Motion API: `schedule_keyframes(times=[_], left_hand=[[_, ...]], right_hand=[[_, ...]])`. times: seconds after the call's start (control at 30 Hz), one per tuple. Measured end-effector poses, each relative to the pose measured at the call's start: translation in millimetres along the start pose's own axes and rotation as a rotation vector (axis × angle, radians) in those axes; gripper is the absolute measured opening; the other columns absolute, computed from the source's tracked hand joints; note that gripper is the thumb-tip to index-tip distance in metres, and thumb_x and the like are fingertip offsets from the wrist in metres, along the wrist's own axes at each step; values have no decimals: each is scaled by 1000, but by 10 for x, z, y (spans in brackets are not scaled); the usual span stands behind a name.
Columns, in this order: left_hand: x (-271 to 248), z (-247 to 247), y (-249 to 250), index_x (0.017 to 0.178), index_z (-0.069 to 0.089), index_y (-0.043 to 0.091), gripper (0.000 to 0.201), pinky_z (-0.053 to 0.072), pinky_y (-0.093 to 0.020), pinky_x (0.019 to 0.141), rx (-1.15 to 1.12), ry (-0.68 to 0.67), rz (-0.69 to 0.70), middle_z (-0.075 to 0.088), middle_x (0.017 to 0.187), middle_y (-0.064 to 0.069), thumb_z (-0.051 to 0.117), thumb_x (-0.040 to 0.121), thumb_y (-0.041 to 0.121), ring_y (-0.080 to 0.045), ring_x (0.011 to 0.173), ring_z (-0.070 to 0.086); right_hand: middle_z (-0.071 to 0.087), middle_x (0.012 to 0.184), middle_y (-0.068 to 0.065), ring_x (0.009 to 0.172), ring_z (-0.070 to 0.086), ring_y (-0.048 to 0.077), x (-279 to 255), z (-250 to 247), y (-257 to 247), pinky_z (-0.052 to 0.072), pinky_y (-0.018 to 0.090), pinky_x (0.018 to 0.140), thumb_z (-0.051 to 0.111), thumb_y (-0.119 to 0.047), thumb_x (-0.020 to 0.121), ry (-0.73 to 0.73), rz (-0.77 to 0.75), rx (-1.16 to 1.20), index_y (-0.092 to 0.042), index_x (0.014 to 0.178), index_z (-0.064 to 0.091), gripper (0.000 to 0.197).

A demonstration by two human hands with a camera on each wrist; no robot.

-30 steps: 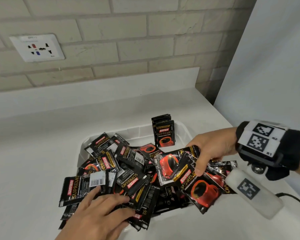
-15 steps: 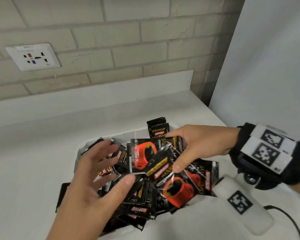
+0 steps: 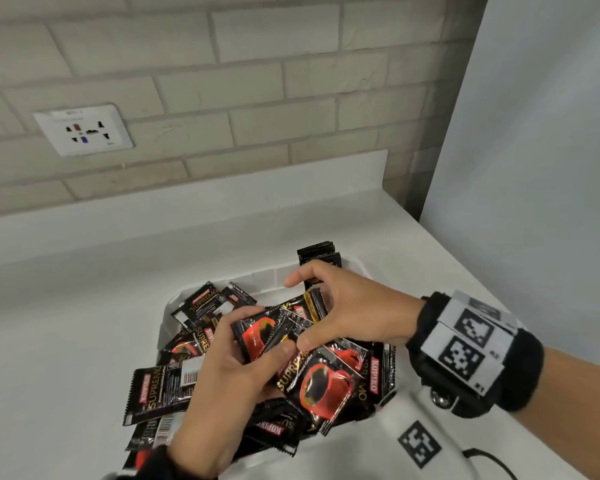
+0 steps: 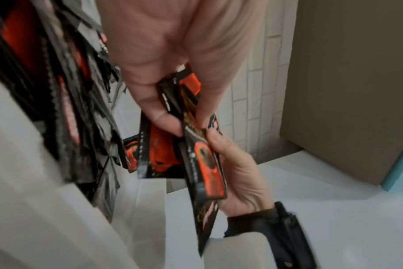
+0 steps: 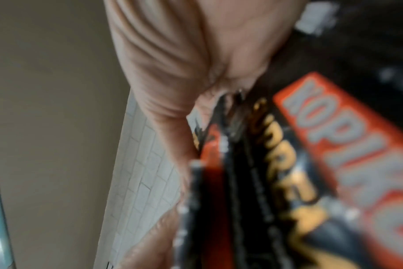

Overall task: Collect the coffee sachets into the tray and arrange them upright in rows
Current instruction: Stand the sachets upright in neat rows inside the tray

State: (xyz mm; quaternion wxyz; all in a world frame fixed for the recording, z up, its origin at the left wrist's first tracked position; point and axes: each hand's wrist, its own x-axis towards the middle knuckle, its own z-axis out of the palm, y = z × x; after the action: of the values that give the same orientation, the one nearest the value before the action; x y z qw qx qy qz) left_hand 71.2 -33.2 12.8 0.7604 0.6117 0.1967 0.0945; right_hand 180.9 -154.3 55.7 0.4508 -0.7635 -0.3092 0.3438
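Black coffee sachets with red cups lie heaped in a white tray on the counter. My left hand and my right hand meet above the heap and both pinch a small bunch of sachets. In the left wrist view my left hand pinches the bunch of sachets from above while the right hand holds it from below. A few sachets stand upright at the tray's far right corner. The right wrist view is blurred, filled by a sachet in my right hand.
A loose sachet hangs over the tray's left side onto the white counter. A brick wall with a socket plate stands behind. A white panel closes the right side. A marked white device and a cable lie at front right.
My left hand has risen from the front of the heap to meet the right hand. The right hand has lifted its bunch of sachets up and left, and both hands now grip it.
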Motion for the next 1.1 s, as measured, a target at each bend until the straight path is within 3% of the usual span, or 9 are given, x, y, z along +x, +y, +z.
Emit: schedule_keyframes(times=[0.2,0.3,0.4,0.53,0.67,0.8,0.93,1.03,1.1], left_hand=[[8,-18,9,103,54,22,46,54,-28,45,-191,147,56,72,77,4,65,61,6,-14,64,69],[23,-46,19,103,56,25,43,52,-24,45,-320,232,89,72,81,3,63,65,6,-12,66,69],[23,1,36,105,55,27,44,55,-27,53,-398,301,121,67,96,-1,64,66,7,-12,74,70],[-13,232,-12,104,50,23,36,53,-28,57,-350,335,124,63,87,-1,60,80,-2,-8,66,67],[-64,349,-87,97,48,27,24,52,-20,49,-224,254,77,68,78,3,58,86,7,-7,69,67],[-130,241,-55,96,49,23,24,52,-25,55,-101,102,24,69,66,11,60,84,6,-4,58,65],[-191,139,98,102,48,36,44,48,-11,49,45,147,101,63,95,12,73,72,15,-9,80,62],[-164,-17,217,108,45,51,66,46,-14,68,192,89,97,56,113,17,79,52,45,-4,99,58],[-151,-67,251,111,50,48,76,51,-24,76,252,-82,-27,64,111,12,78,40,56,-8,97,65]], right_hand=[[65,102,3,81,63,10,-46,-190,114,53,18,66,68,-11,73,34,-45,427,-23,104,54,35],[67,102,5,81,62,14,-140,-237,255,54,22,67,67,-31,65,120,-45,669,-18,105,57,44],[66,111,4,95,67,21,-248,-125,421,56,37,80,88,-43,45,56,-64,742,-24,116,52,82],[66,110,-11,103,64,13,-322,210,327,53,37,88,76,-23,68,69,-124,531,-41,113,42,59],[68,102,-5,93,66,8,-224,319,352,54,26,82,66,-9,82,332,-141,386,-31,110,47,41],[68,106,4,98,66,21,-213,248,416,51,46,89,67,-6,80,289,-61,439,-27,111,52,41],[67,108,11,98,66,28,-264,118,402,52,50,86,64,1,81,195,-9,472,-18,112,53,38],[66,110,8,99,66,23,-303,60,326,52,45,88,64,0,81,109,-11,381,-18,113,52,39],[65,111,6,99,65,19,-323,56,251,53,41,87,63,0,82,50,-35,331,-19,115,50,41]])
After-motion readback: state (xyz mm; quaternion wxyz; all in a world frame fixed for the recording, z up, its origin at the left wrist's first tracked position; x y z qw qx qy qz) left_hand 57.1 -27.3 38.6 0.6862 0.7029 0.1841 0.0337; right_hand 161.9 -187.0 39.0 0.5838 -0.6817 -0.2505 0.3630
